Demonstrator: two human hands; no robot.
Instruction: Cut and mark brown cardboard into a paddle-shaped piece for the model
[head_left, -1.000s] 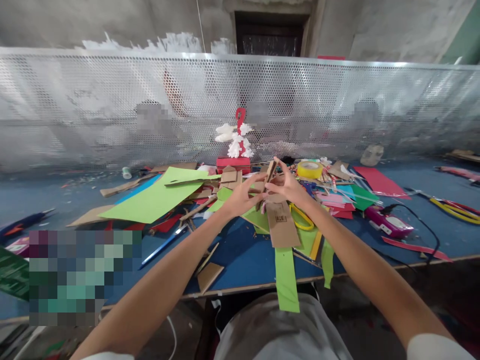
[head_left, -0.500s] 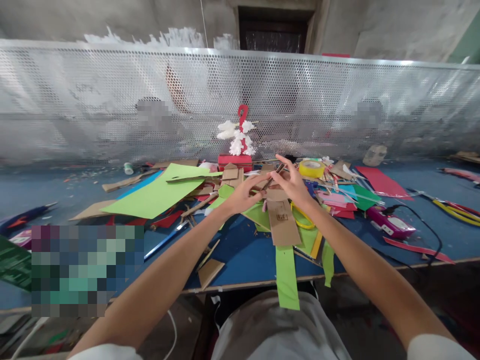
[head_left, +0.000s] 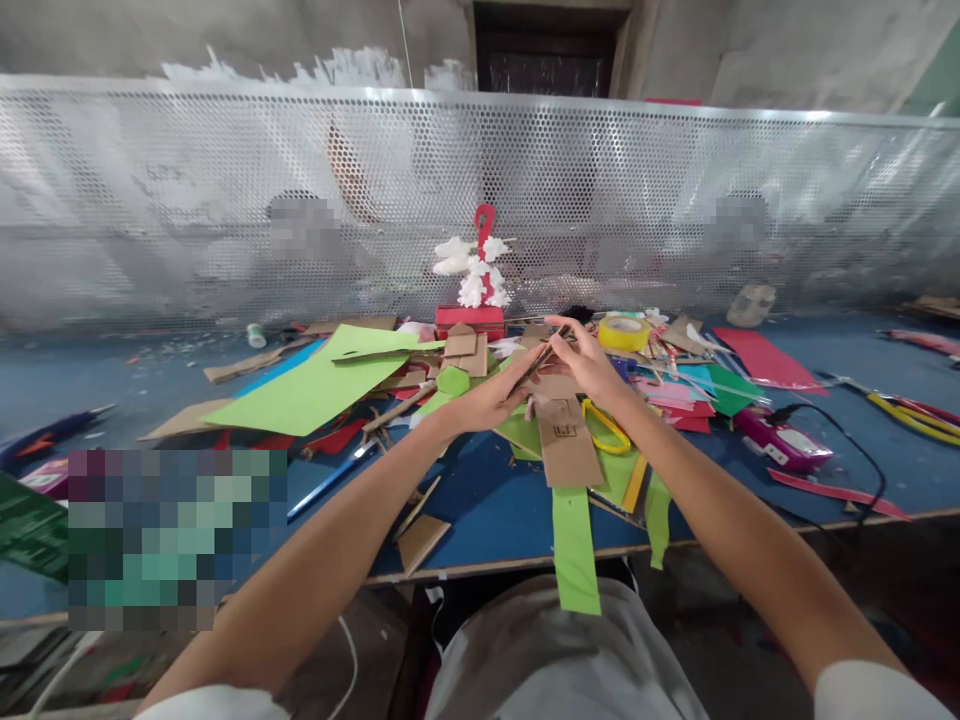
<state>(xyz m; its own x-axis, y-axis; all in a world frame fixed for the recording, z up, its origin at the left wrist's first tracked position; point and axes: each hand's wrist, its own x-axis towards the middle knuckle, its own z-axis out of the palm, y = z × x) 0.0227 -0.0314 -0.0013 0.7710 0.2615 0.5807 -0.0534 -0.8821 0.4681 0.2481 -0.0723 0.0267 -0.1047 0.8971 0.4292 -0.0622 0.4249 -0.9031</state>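
Observation:
Both hands meet over the middle of the cluttered table. Between them is a narrow, folded-looking piece of brown cardboard [head_left: 549,352], tilted and partly hidden by fingers. My left hand [head_left: 491,393] is closed on its near left side. My right hand [head_left: 586,362] grips it from the right, thumb toward me and index finger along the top. Just below lies a flat cardboard strip [head_left: 568,465] with a printed mark, and a lime green paper strip [head_left: 576,550] hangs from under it over the table edge. Beside my right wrist are yellow-handled scissors [head_left: 607,428].
A red stand with white flowers [head_left: 471,322] rises behind the hands, before a perforated metal panel [head_left: 405,190]. Yellow tape [head_left: 624,333] sits right of it. Large green paper [head_left: 322,385] lies left; a purple box with a cord [head_left: 784,440] and yellow-handled pliers [head_left: 900,412] lie right.
My right hand's fingers have drawn in and lowered over the cardboard piece. My left fingers have shifted slightly along it. The view has tilted a little; the table things stay put.

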